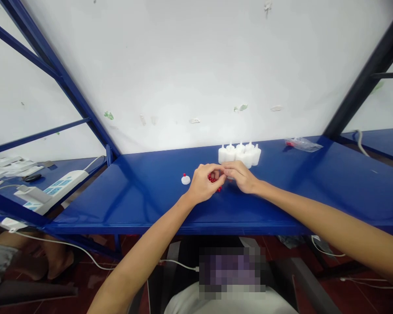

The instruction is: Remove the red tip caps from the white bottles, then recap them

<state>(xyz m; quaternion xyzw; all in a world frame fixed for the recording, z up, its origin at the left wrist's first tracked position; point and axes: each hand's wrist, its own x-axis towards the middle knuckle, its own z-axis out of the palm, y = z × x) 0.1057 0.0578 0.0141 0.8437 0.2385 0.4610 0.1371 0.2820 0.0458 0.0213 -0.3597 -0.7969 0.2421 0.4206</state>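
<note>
My left hand [203,182] is just above the blue table, its fingers and thumb curled into a ring. The fingertips of my right hand [241,175] are pinched together and meet those of the left. Whatever the two hands hold between them is too small and covered to make out. Small red pieces [219,189] lie in a heap under my left hand, partly seen through the ring of its fingers. To the left sits a white cap [185,179] with a red tip. Several white squeeze bottles [239,155] with pointed nozzles stand in a cluster behind my right hand.
A clear plastic bag [304,144] with something red in it lies at the back right of the blue table [144,187]. Blue metal frame posts [74,93] flank the table. On the left are a white power strip [63,185] and another person's leg [60,261].
</note>
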